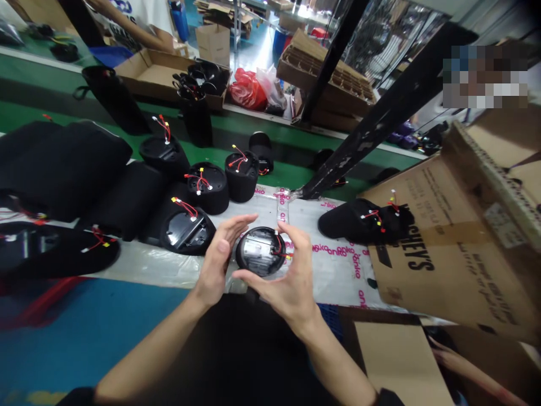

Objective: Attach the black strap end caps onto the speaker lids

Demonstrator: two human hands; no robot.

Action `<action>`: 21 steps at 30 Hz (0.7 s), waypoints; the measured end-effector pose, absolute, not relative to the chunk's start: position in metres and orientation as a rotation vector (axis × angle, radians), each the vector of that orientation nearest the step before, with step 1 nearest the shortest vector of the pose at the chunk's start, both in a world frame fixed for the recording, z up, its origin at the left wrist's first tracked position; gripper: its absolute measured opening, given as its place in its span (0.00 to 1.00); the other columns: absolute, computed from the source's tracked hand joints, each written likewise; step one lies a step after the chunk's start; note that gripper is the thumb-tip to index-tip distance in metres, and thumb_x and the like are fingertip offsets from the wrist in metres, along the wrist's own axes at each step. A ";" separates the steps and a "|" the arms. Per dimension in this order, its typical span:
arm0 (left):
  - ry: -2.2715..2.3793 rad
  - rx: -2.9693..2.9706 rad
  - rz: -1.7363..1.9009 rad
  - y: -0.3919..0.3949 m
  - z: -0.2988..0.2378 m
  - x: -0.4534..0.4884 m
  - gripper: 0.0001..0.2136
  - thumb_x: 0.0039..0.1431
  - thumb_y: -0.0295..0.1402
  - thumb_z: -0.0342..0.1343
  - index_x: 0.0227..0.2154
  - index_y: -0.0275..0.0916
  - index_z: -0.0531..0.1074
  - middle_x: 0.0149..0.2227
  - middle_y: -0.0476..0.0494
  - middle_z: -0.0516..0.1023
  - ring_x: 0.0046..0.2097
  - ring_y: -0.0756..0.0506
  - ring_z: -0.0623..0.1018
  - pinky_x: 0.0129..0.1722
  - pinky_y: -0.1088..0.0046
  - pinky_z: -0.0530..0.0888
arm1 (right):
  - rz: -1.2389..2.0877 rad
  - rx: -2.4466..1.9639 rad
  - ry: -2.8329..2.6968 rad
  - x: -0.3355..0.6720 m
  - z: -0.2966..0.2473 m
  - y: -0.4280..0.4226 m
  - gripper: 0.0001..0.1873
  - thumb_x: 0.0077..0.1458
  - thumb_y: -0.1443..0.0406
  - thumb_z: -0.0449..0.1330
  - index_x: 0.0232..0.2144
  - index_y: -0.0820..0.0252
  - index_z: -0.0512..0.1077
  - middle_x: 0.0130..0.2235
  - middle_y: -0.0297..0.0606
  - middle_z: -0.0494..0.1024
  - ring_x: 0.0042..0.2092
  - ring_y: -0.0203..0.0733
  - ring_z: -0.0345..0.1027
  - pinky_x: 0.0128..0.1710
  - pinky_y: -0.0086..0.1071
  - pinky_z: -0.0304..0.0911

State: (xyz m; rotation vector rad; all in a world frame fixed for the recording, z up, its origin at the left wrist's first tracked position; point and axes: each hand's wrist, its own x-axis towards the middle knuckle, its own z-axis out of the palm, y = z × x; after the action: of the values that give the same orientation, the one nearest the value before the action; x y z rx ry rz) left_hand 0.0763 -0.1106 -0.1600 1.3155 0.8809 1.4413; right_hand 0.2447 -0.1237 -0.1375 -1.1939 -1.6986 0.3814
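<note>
A round black housing (261, 252) with a ribbed, partly shiny end face sits between my hands, that face turned up toward me. A red wire with a small yellow plug comes out at its right side. My right hand (293, 273) curves round it, thumb along the near edge and fingers at the far right edge. My left hand (216, 262) is beside its left side, fingers stretched out and palm facing it; whether the palm touches cannot be seen. Close by on the left stands a similar black fabric-covered cylinder (186, 232) with red and white wires.
Several more black cylinders (207, 189) with loose wires crowd the bench's left and middle. Another cylinder (344, 220) lies at right, beside a large cardboard box (456, 248). A black slanted post (363, 129) rises behind. A green conveyor (291, 152) runs across; other people are around.
</note>
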 end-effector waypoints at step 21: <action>0.932 1.343 1.584 -0.153 -0.185 0.088 0.14 0.78 0.43 0.50 0.55 0.45 0.75 0.58 0.38 0.83 0.65 0.35 0.79 0.66 0.45 0.76 | 1.115 -1.030 -1.225 0.246 -0.176 -0.186 0.30 0.67 0.55 0.67 0.67 0.47 0.70 0.70 0.44 0.73 0.73 0.58 0.66 0.73 0.57 0.65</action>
State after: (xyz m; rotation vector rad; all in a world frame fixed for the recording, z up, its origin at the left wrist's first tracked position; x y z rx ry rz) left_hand 0.0880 -0.1531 -0.1847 1.3431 0.9321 1.5836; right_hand 0.2459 -0.1860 -0.1756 -1.0304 -1.2251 1.1154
